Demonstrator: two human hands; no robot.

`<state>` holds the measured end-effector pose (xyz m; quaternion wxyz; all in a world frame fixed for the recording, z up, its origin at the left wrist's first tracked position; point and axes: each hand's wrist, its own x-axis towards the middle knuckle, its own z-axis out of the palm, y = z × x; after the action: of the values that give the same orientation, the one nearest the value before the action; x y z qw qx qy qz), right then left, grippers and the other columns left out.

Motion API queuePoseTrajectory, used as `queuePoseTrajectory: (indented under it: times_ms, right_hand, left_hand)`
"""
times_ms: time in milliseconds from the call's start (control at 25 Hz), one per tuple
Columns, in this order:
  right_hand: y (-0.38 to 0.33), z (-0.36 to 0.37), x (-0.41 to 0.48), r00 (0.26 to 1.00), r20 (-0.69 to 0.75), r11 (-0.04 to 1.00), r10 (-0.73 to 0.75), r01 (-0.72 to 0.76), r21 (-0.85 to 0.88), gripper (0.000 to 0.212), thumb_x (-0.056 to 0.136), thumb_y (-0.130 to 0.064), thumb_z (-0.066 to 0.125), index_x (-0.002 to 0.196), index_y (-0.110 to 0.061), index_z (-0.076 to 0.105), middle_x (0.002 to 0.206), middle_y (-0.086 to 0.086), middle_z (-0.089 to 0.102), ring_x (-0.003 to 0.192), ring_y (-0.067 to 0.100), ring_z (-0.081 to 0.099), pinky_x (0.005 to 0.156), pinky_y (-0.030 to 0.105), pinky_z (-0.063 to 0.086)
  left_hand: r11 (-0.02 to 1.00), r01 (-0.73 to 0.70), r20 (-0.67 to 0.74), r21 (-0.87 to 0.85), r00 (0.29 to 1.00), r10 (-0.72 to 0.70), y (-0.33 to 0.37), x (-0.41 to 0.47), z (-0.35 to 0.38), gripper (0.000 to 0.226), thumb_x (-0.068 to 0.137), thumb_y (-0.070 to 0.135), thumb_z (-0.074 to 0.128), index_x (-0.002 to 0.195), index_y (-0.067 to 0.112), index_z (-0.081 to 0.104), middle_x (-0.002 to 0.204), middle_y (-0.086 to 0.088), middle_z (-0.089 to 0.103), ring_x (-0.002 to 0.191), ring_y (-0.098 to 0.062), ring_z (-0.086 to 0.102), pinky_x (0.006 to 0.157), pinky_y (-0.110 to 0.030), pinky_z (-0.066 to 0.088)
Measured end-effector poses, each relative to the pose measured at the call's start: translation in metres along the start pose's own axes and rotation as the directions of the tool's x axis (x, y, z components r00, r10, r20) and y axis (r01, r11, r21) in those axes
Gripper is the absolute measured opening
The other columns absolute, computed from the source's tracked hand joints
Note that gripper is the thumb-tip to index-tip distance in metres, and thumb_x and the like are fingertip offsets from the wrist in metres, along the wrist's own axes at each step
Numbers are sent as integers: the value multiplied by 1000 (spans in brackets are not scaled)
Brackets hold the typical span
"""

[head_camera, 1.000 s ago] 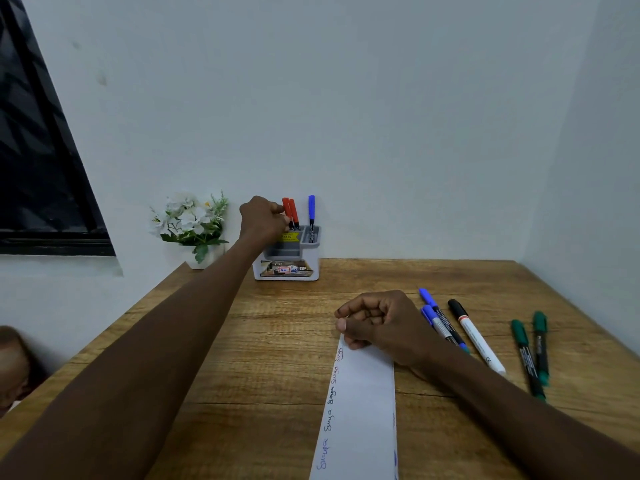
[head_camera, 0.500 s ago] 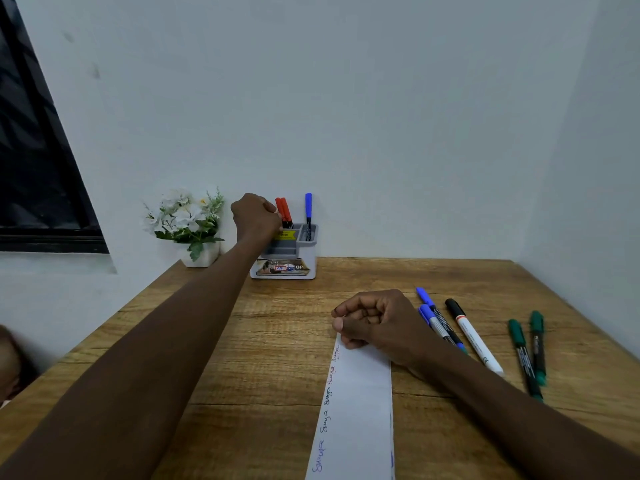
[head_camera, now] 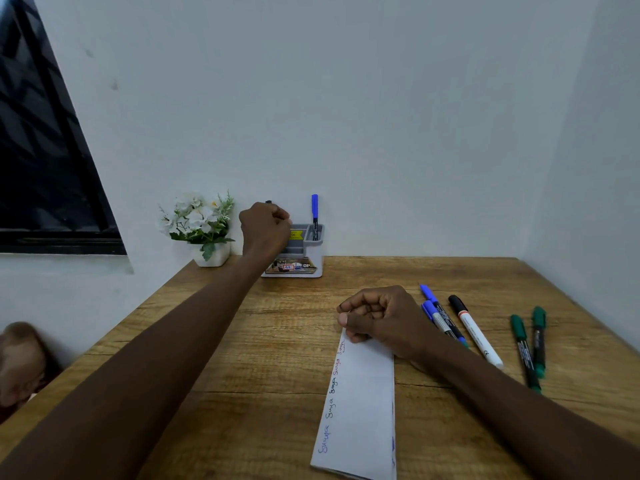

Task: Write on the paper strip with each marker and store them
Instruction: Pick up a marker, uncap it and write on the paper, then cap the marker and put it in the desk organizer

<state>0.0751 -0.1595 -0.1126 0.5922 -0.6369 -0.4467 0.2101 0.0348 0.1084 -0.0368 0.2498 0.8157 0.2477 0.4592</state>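
Observation:
My left hand (head_camera: pixel 265 226) is closed in a fist over the left side of the grey pen holder (head_camera: pixel 318 251) at the back of the table. A dark marker end (head_camera: pixel 268 201) pokes out above the fist, and the hand hides the red markers. One blue marker (head_camera: pixel 314 206) stands in the holder's right slot. My right hand (head_camera: pixel 377 320) is curled and rests on the far end of the white paper strip (head_camera: pixel 363 410), pinning it down. The strip has handwriting along its left edge.
Right of the strip lie two blue markers (head_camera: pixel 440 317), a white marker with a black cap (head_camera: pixel 474 330) and two green markers (head_camera: pixel 524 351). A small pot of white flowers (head_camera: pixel 201 223) stands left of the holder. Walls close off the wooden table (head_camera: pixel 242 358) at the back and right.
My left hand has shifted right and now covers the two red markers that showed beside it. A dark marker end now shows above the fist. My right hand has stayed on the strip.

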Motion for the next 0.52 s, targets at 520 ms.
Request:
queuePoseTrajectory:
  times_ms: [520]
  right_hand:
    - [-7,4,-5,997,-37,980,-73,64,-186,9,85,-20,77,88,-12,79,77,4,79,71,24,75,67,24,60]
  left_hand:
    - [950,-283,270,-130,912,309,91,-96,30,12,82,19,78,93,17,81,92,5,79,84,-2,70,82,-24,56]
